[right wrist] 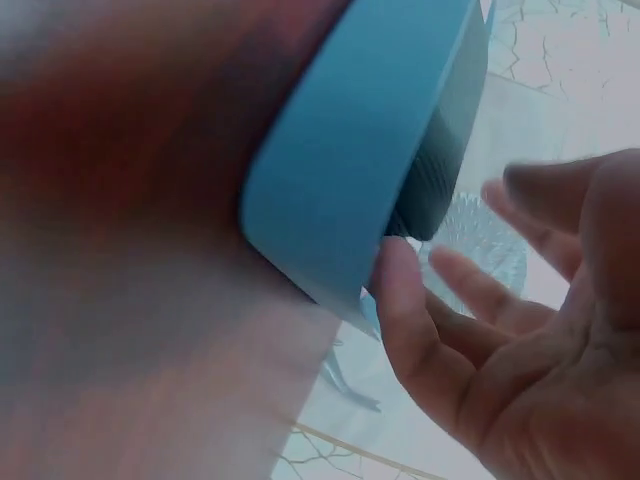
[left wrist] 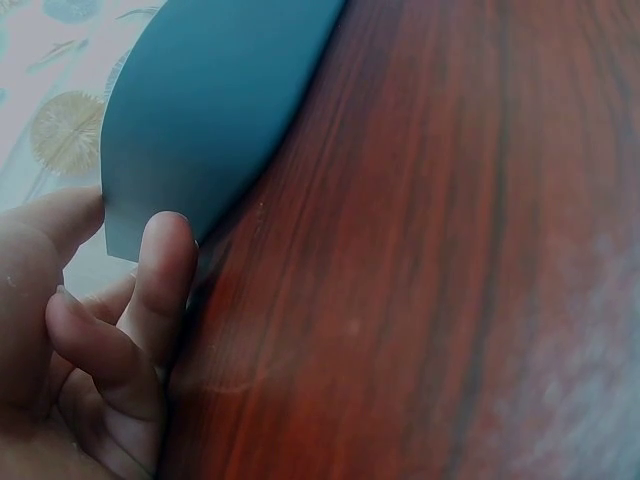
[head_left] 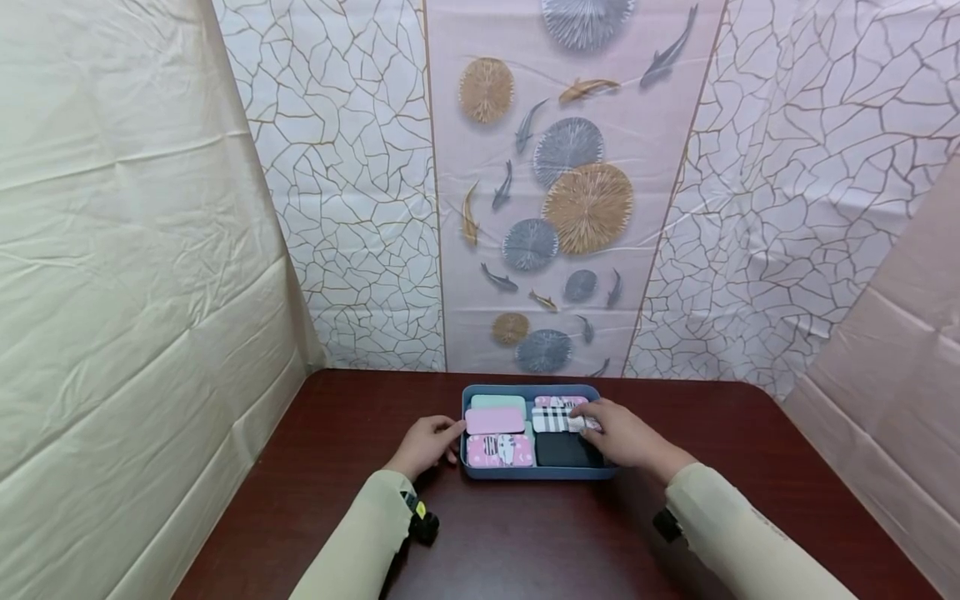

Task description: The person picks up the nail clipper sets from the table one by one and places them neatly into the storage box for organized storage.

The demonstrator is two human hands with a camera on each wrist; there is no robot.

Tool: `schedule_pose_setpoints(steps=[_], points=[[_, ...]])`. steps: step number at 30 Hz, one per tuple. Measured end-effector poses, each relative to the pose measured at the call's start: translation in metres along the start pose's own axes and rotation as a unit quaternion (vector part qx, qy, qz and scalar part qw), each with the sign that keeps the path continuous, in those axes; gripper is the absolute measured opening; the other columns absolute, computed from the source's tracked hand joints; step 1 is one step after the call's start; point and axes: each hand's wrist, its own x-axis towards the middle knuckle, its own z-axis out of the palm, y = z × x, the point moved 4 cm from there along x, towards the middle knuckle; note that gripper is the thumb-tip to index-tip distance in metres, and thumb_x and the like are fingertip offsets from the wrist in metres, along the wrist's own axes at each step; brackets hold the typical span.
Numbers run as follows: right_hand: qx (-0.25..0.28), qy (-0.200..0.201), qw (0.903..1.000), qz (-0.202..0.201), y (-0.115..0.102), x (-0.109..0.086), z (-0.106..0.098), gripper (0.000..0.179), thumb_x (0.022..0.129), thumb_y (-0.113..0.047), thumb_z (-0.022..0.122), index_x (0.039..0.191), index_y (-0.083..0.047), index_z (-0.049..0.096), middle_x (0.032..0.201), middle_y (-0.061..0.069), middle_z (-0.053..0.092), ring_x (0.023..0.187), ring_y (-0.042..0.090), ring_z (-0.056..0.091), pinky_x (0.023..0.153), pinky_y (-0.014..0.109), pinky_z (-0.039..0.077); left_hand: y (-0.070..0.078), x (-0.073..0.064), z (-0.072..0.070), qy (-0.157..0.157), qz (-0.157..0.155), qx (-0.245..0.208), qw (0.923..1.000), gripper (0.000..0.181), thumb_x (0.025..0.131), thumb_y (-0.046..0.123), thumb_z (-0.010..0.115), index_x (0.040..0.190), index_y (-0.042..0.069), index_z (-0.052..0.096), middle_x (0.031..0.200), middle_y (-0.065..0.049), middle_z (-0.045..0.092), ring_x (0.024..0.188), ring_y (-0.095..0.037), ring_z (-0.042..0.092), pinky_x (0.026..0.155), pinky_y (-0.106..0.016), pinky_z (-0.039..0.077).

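A shallow blue tray (head_left: 540, 472) holds several small flat boxes with rounded corners. My left hand (head_left: 422, 446) is at its left end; in the left wrist view the thumb reaches over the rim and a finger (left wrist: 165, 260) lies against the outer wall. Over the tray's right side, my right hand (head_left: 622, 432) has thumb and fingers about the right end of a black-and-white striped box (head_left: 552, 419). Just in front of that lies a black box (head_left: 567, 450). In the right wrist view a fingertip (right wrist: 400, 265) touches the tray rim; the striped box is hidden there.
On the tray's left side are a plain pink box (head_left: 495, 420), a mint box (head_left: 498, 402) and a pink box with a cartoon print (head_left: 499, 451). Another pink printed box (head_left: 551, 402) lies at the back right. The dark wooden table (head_left: 525, 542) meets a patterned cloth (head_left: 375, 317) behind.
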Motion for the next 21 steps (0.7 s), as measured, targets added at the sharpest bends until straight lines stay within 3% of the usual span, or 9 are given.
schedule_pose_setpoints(steps=[5,9,12,17,21], points=[[-0.04,-0.026,0.9987,0.019,0.008,0.024,-0.002,0.042,0.109,-0.014,0.068,0.15,-0.006,0.065,0.146,0.026,0.062,0.126,0.04,0.065,0.105,0.062,0.052,0.0,-0.001,-0.001,-0.002,-0.003,-0.006,1.0,0.044,0.109,0.053,0.068,0.119,0.011,0.077,0.084,-0.006,0.075,0.07,-0.02,0.072,0.062,-0.032,0.053],[-0.056,-0.055,0.9969,-0.003,0.017,0.038,0.0,0.038,0.109,-0.013,0.066,0.145,0.002,0.067,0.135,0.023,0.069,0.118,0.034,0.067,0.103,0.061,0.053,0.001,0.0,0.002,-0.011,-0.002,-0.007,0.9999,0.044,0.109,0.053,0.068,0.12,0.013,0.077,0.085,-0.006,0.075,0.071,-0.02,0.073,0.061,-0.032,0.053],[-0.042,-0.053,0.9977,-0.006,0.025,0.047,0.001,0.032,0.109,-0.008,0.065,0.136,0.007,0.071,0.122,0.02,0.074,0.098,0.027,0.068,0.091,0.054,0.057,0.002,0.002,0.002,-0.014,-0.001,-0.01,0.9998,0.044,0.108,0.054,0.068,0.12,0.013,0.077,0.085,-0.006,0.075,0.071,-0.02,0.073,0.061,-0.032,0.053],[0.009,-0.04,0.9983,0.041,0.031,0.058,0.005,0.027,0.111,-0.007,0.06,0.131,0.006,0.073,0.099,0.01,0.071,0.066,0.018,0.058,0.068,0.039,0.052,0.001,0.003,0.0,-0.01,-0.004,-0.013,0.9999,0.043,0.108,0.054,0.069,0.118,0.013,0.077,0.084,-0.006,0.075,0.069,-0.019,0.073,0.06,-0.031,0.051],[0.0,-0.029,0.9983,0.051,0.027,0.066,0.006,0.026,0.111,-0.008,0.06,0.129,0.003,0.075,0.107,0.013,0.074,0.068,0.019,0.058,0.07,0.041,0.051,-0.002,0.004,-0.005,-0.009,-0.003,-0.017,0.9998,0.043,0.108,0.053,0.069,0.119,0.012,0.077,0.085,-0.006,0.075,0.069,-0.019,0.073,0.06,-0.031,0.051]])
